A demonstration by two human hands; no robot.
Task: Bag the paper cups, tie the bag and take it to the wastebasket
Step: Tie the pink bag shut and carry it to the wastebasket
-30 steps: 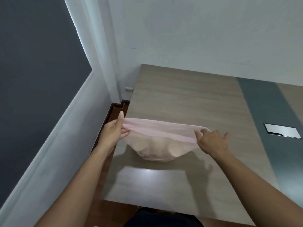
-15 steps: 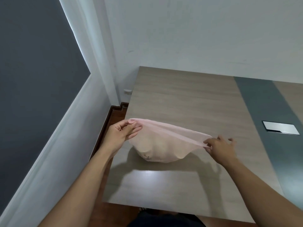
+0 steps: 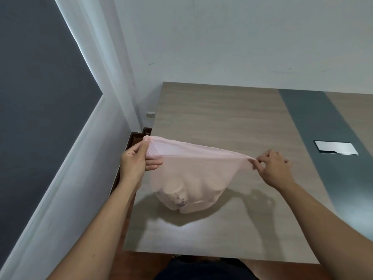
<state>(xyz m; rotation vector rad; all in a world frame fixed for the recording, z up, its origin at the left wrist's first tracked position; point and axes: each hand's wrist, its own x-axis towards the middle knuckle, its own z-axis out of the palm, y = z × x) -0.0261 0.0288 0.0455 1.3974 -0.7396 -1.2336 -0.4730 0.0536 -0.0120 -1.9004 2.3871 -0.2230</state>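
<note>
Two bare forearms reach forward from bottom of view, spread wide apart. Left hand (image 3: pixel 134 164) raised, back of hand toward camera, thumb up, fingers (image 3: pixel 154 163) flat, pinching one end of thin translucent pink plastic bag (image 3: pixel 189 178). Right hand (image 3: pixel 274 168) slightly lower, knuckles up, fingertips pinched tight on opposite end.

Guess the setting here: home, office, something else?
Probably an office or meeting room, though I can't be sure. The long wood-grain table has a grey centre strip with a flush metal cable hatch, and the walls are bare. Both hands stretch a pink bag.
</note>
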